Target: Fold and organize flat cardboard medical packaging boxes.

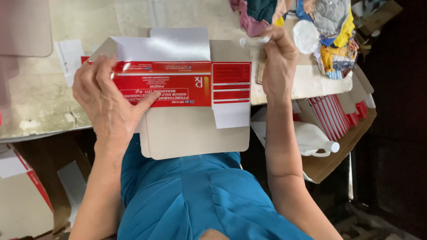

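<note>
I am pressing my left hand (104,100) flat and open on the red flattened carton (171,84) atop the cardboard sheet (195,133), steadying it, while my right hand (278,62) is pinching something small and white.

Soft, even light falls on the counter (40,98) and leaves only faint shadows. The right edge and lower corners sink into near black. Focus is fairly sharp, without glare.
</note>
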